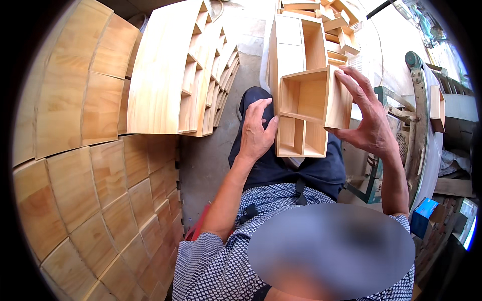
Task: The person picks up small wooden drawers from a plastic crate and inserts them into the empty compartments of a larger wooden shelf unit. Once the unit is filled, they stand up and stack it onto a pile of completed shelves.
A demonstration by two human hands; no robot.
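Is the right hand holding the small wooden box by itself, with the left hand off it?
Yes: the right hand grips the small wooden box; the left hand rests on the compartment frame.

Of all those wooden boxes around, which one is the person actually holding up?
The small open-fronted wooden box, gripped at its side by the right hand. The others stand stacked on the floor or rest untouched behind it.

A woodworking shop: stacked pine boxes [95,200], compartment shelf units [181,70] and a bandsaw [416,115].
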